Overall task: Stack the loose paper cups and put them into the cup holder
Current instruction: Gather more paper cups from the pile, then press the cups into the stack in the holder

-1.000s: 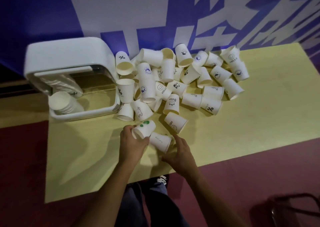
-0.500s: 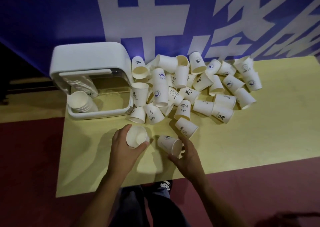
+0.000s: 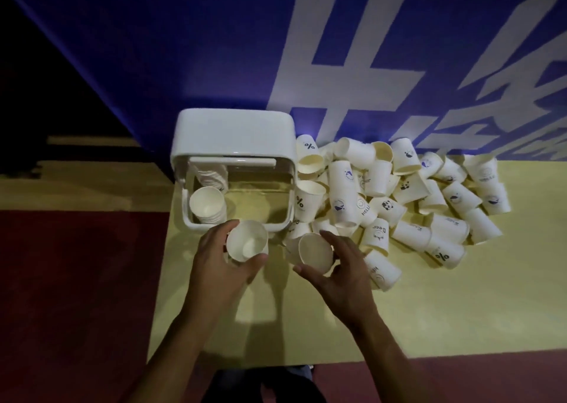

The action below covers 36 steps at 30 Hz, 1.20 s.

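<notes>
Left grip (image 3: 219,260) curls round a smooth white paper cup (image 3: 248,243), mouth up. Right grip (image 3: 345,269) pinches a second cup (image 3: 313,251) beside it. Just beyond sits the glossy, rounded cup holder (image 3: 233,135), a nested stack (image 3: 207,203) inside. Loose cups (image 3: 399,194) heap rightward on the yellow desk (image 3: 460,295).

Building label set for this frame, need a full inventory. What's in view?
cup holder: one, white, table's back left
stacked cups: two stacks, white, inside holder
loose cups: many, uncounted, white with prints, piled right of holder
left-hand cup: one, white, before holder
right-hand cup: one, white, at pile's near edge
table: one, yellow
banner: one, blue and white, behind table
floor: dark red
left hand: grips left-hand cup
right hand: grips right-hand cup
</notes>
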Tool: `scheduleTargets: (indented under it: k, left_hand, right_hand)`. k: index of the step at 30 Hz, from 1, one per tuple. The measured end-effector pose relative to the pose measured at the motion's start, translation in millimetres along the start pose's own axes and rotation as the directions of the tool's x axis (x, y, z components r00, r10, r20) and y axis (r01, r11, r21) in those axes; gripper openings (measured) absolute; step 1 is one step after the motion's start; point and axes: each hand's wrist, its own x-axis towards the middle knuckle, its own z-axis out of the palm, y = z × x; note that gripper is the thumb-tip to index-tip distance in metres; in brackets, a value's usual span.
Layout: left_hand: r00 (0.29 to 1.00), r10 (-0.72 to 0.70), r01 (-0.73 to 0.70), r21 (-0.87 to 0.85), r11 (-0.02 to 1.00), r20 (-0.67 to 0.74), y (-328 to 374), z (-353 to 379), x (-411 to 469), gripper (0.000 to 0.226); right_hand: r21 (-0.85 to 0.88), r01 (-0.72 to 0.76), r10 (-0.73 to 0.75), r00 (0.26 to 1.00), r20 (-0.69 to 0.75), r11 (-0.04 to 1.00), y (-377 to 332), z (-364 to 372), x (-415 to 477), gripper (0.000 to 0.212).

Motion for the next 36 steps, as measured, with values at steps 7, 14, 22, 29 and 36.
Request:
scheduleTargets:
  k: [7, 14, 22, 29, 36]
  left_hand:
    - [0.994, 0.067, -0.073, -0.064, 0.995, -0.087, -21, -66, 48, 0.071]
    - [0.982, 0.137, -0.152, -0.112, 0.982, -0.131, -29, -95, 77, 0.069]
    - [0.983, 0.175, -0.176, -0.012, 0.984, -0.057, -43, -78, 98, 0.074]
    - [0.994, 0.057, -0.067, 0.112, 0.991, 0.088, -64, -59, 117, 0.08]
    - [0.994, -0.03, 0.011, 0.179, 0.984, 0.104, -80, -48, 123, 0.083]
  right_hand:
    - [0.002, 0.066, -0.066, 0.998, 0.015, 0.998, -64, 56, 35, 0.08]
    - [0.014, 0.046, -0.046, 0.999, -0.006, 0.999, -94, 88, 54, 0.081]
    - [0.063, 0.023, -0.021, 1.0, -0.023, 0.998, -101, 87, 60, 0.074]
    - [0.079, -0.016, 0.018, 1.0, -0.023, 0.997, -96, 83, 63, 0.071]
    - [0.062, 0.034, -0.032, 0.999, -0.042, 0.997, -102, 85, 68, 0.067]
